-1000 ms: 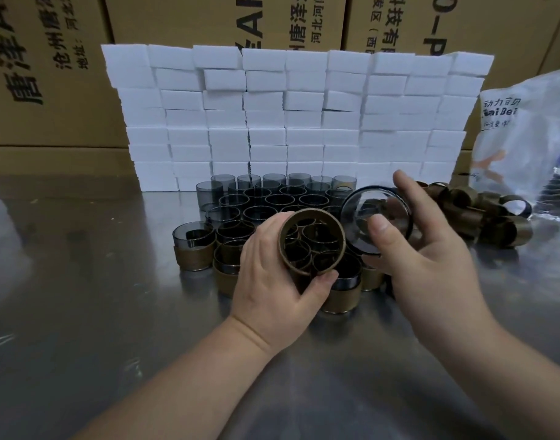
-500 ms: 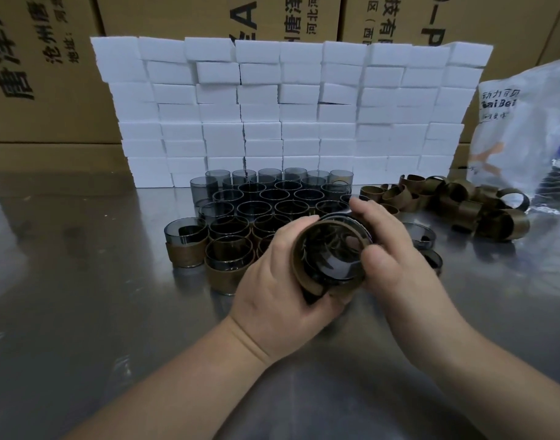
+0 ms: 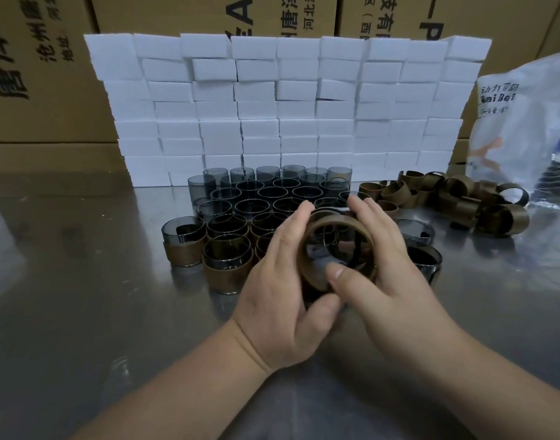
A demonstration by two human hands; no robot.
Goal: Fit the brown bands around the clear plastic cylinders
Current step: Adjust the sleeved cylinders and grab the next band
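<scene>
– Between both hands, just above the table [image 3: 81, 296], a brown band [image 3: 308, 268] is seen round a clear cylinder [image 3: 332, 252], open end turned to the camera.
– Grip?
– Band is clasped by the left hand [image 3: 278, 300], fingers curled over the top, thumb underneath. Cylinder is held from the other side by the right hand [image 3: 396, 281], thumb laid on the near rim. Nothing is let go.
– Step?
– Judged as seating. Band is on, but how far along the wall cannot be told: blurred, and covered by fingers.
– Next move?
– Probably the band is to be pushed home and squared up, as on the banded cylinders [image 3: 226, 265] at front left, where the bands sit low and the upper part is bare. Even pressure round the rim would be called for; a tilted band could jam. After that, it would likely be set down beside those.
– Stock?
– Plenty. Bare cylinders [image 3: 259, 192] are packed upright behind the hands. Loose bands [image 3: 456, 198] are heaped to the right, apart from them.
– Background?
– White foam blocks [image 3: 272, 106] are stacked as a wall, cardboard boxes [image 3: 50, 74] behind, plastic bag [image 3: 532, 122] at far right.
</scene>
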